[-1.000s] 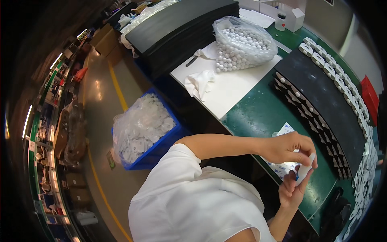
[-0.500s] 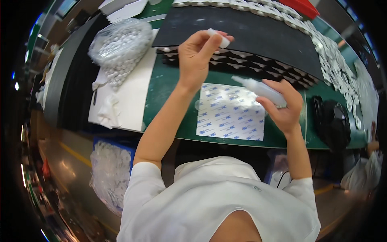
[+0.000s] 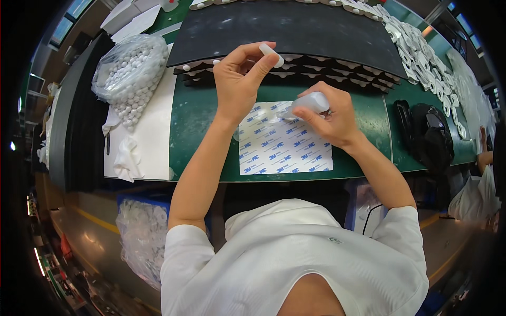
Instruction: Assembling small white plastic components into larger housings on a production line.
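My left hand (image 3: 235, 84) is raised over the front edge of a stack of black boards (image 3: 295, 31). Between its thumb and fingers is a small white cylindrical piece (image 3: 271, 55). Lower and to the right, my right hand (image 3: 337, 117) grips a translucent white squeeze bottle (image 3: 315, 101), its nozzle end pointing down and left. Underneath the bottle, a white sheet with a blue printed pattern (image 3: 284, 155) lies on the green table (image 3: 200, 110). Small white parts line the layers of the board stack.
At left, a clear bag of white balls (image 3: 126, 71) rests on a white board (image 3: 158, 142) beside a crumpled white cloth (image 3: 127, 158). White ring-shaped parts (image 3: 416, 60) spread along the right. A black bag-like item (image 3: 429, 134) lies at the right edge. Another person's arm (image 3: 485, 158) shows far right.
My right hand has moved left and turned the bottle from pointing up-left to pointing downward over the sheet. My left hand still pinches the white piece; the whole view has shifted slightly.
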The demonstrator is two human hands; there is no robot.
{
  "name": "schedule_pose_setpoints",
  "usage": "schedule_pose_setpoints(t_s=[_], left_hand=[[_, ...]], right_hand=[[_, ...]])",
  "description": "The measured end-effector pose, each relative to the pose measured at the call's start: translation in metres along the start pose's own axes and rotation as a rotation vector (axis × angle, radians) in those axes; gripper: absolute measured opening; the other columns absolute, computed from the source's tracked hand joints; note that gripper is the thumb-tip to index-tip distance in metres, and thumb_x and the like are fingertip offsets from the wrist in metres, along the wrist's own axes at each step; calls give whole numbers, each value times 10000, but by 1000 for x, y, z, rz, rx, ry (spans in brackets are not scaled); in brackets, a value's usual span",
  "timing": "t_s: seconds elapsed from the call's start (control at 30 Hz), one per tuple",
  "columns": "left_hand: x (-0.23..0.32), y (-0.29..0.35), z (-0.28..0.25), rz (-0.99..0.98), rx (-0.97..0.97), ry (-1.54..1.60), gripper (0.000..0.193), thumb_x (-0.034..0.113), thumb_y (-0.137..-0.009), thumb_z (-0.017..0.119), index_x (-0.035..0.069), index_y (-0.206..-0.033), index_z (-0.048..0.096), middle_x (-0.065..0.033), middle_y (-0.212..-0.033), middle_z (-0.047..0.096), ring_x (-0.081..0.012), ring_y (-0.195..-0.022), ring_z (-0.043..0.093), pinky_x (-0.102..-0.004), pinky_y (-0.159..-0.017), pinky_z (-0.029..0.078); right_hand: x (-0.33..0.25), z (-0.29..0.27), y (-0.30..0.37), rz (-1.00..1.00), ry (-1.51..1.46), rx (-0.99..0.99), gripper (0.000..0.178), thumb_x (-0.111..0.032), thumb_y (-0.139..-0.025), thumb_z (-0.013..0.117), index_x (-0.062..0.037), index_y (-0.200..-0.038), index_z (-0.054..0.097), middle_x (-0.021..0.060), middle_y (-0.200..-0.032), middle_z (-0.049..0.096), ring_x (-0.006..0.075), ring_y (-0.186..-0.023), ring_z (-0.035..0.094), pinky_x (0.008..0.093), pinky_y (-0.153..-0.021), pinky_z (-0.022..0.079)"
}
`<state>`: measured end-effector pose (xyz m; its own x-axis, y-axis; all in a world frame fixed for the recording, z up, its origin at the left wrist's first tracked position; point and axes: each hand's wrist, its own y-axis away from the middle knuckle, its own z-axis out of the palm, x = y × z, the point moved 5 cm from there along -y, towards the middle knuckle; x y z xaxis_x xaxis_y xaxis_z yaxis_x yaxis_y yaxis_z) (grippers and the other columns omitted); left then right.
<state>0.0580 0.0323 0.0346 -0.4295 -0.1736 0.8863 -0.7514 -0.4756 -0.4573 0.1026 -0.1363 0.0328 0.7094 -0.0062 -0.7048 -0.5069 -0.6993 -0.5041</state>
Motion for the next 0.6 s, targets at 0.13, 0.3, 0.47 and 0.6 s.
schedule_pose_setpoints(t_s=[0.13,0.3,0.47,0.6], left_hand=[[0,1,4,26,-17,0,200,135,-768,693,33,-937,661,-10,-780,646,-42,-660,555,-155,-576,419],[-1,2,4,39,-29,-1,205,134,-765,693,34,-941,661,-16,-783,648,-45,-667,558,-162,-588,424],[1,2,7,-25,-91,-47,227,128,-793,670,23,-992,636,-29,-836,640,-70,-756,579,-181,-695,455],[0,2,7,-1,-61,-24,212,138,-772,685,34,-955,654,-33,-814,656,-67,-712,588,-178,-631,443]], right_hand=[[-1,0,1,-68,64,8,203,-189,-716,720,-34,-767,599,77,-673,608,162,-570,583,234,-519,423],[2,-3,1,-85,54,54,203,-200,-720,718,-36,-750,602,68,-649,612,153,-545,582,235,-501,420],[6,-5,3,-47,90,35,200,-201,-719,720,-40,-723,603,68,-632,609,150,-525,575,233,-492,418],[6,-3,1,-40,78,21,188,-191,-726,714,-37,-738,608,59,-649,611,132,-539,572,226,-500,420]])
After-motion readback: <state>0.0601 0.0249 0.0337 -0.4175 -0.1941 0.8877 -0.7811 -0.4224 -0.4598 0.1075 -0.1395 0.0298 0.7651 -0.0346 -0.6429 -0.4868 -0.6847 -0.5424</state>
